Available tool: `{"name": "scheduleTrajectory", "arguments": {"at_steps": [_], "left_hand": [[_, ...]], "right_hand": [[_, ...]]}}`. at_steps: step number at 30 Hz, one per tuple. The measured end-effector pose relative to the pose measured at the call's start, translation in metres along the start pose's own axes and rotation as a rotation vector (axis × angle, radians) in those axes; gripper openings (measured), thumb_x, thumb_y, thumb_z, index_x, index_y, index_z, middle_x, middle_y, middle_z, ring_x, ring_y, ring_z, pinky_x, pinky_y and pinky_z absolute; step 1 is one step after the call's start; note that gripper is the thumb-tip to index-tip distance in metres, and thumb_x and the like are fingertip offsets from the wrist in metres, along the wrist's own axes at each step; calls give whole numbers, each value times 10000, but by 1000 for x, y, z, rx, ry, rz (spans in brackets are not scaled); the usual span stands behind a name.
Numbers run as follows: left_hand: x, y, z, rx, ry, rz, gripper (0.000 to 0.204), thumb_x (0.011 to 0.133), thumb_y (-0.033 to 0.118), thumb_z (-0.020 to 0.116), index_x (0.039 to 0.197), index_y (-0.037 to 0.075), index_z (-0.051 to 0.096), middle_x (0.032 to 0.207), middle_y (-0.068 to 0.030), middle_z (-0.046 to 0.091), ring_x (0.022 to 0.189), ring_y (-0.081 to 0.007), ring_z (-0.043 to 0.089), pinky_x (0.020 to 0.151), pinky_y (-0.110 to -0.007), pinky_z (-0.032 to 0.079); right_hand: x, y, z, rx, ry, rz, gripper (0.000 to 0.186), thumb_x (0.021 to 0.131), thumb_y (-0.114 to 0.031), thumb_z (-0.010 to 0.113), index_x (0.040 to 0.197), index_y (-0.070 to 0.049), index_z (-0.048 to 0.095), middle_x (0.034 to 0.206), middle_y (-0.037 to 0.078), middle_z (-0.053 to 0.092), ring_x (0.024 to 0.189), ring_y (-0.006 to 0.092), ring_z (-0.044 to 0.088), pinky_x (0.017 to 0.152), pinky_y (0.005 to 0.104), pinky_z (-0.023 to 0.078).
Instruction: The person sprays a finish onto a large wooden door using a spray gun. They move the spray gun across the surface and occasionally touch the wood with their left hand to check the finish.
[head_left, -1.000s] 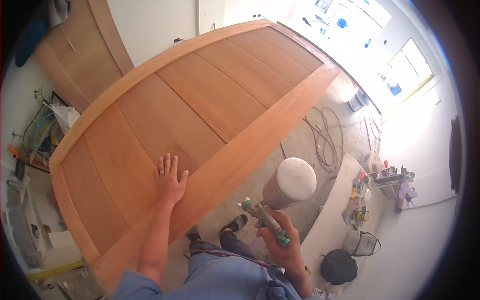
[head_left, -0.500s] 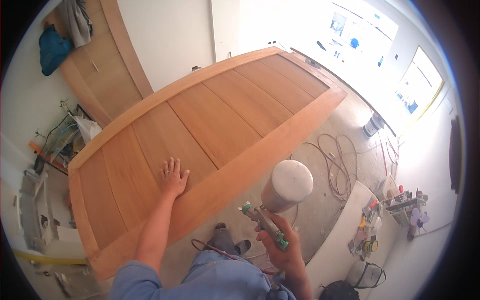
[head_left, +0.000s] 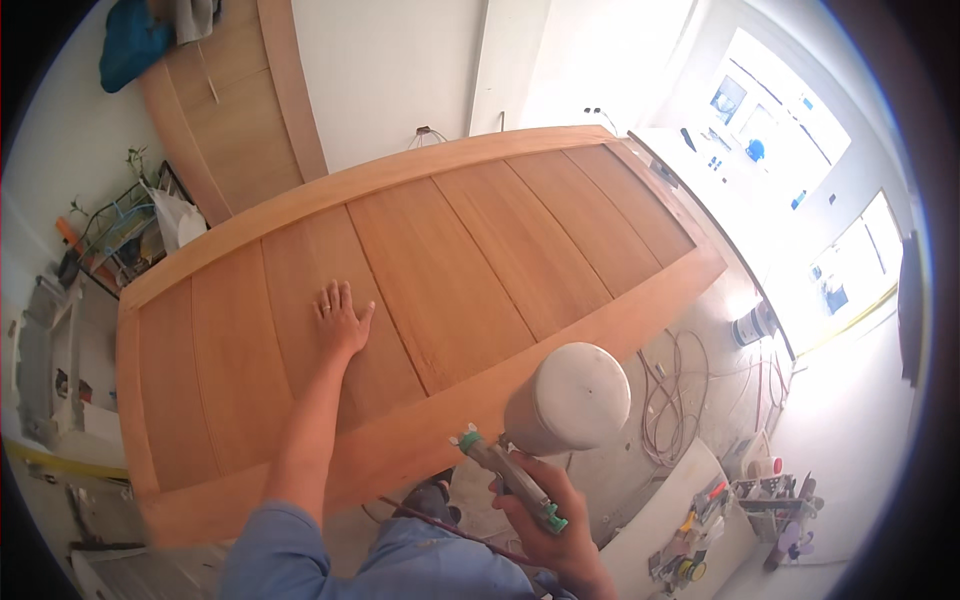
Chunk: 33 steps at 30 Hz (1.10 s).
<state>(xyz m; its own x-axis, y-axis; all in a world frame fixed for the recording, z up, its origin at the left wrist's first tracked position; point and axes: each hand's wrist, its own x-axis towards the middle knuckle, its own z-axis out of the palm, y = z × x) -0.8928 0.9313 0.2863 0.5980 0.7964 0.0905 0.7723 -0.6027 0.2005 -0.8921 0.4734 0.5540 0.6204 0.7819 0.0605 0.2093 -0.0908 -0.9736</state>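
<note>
Left hand (head_left: 342, 325) flat on the wooden panel (head_left: 465, 300), right hand (head_left: 545, 505) gripping a spray gun (head_left: 510, 480)

Head view: fingers slightly spread and holding nothing, the left hand lies on the third board (head_left: 305, 250) from the left. It has slid inward, away from the near rail (head_left: 400, 440), so contact now seems nearer the middle of the face than its edge. The wooden panel lies face up beneath it, stretching mostly to its right. The right hand is closed around the spray gun's handle, whose nozzle end faces the near rail; I cannot tell whether the trigger is pressed. Above that hand, the cup (head_left: 585, 395) now overlaps the rail in the view, where half a second ago it showed against the floor; gun and wood look closer together, though the gap is unclear.

Counted: two hands, one spray gun with one cup, and one wooden panel, its face parted by six grooves (head_left: 484, 260) into seven boards. Beyond the left hand, up and to its left, stand one upright panel (head_left: 235, 120) and one blue cloth item (head_left: 135, 45). Past the right hand, up and to its right, are one bucket (head_left: 752, 325) and looped hoses (head_left: 670, 410), too tangled to count.
</note>
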Motion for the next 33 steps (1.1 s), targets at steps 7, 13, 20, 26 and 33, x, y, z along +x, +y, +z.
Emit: {"name": "scheduleTrajectory", "arguments": {"at_steps": [7,13,20,26,33], "left_hand": [[74,2,7,34,13,-79,887,1078,675,414,1692,40,318,1778,-192,260,1648,-406,212,1335,-585,144],[120,11,17,46,36,-109,900,1080,675,413,1692,24,305,1775,-205,263,1640,-422,229,1328,-586,160],[133,76,21,52,-39,-38,922,1090,670,385,1710,7,229,1791,-211,203,1663,-403,151,1352,-549,119],[110,148,30,23,-95,95,918,1088,666,384,1716,16,219,1803,-189,175,1674,-380,116,1363,-536,78],[68,225,39,32,-129,234,912,1081,671,395,1719,40,229,1805,-170,181,1674,-376,119,1362,-540,80]], "right_hand": [[39,7,-32,-81,-36,88,528,997,-8,731,1487,6,536,1143,178,785,1051,224,775,907,353,596],[59,13,-48,-91,-6,160,526,993,-6,737,1482,5,544,1144,179,787,1050,223,773,911,354,597],[68,16,-67,-47,90,188,524,994,11,732,1482,27,540,1162,196,776,1067,221,756,932,356,585],[57,20,-89,-16,178,209,521,1003,7,724,1485,39,530,1160,200,776,1075,220,753,943,354,581],[41,38,-132,72,279,217,501,1032,-50,716,1485,47,523,1140,176,765,1042,216,743,935,349,581]]}}
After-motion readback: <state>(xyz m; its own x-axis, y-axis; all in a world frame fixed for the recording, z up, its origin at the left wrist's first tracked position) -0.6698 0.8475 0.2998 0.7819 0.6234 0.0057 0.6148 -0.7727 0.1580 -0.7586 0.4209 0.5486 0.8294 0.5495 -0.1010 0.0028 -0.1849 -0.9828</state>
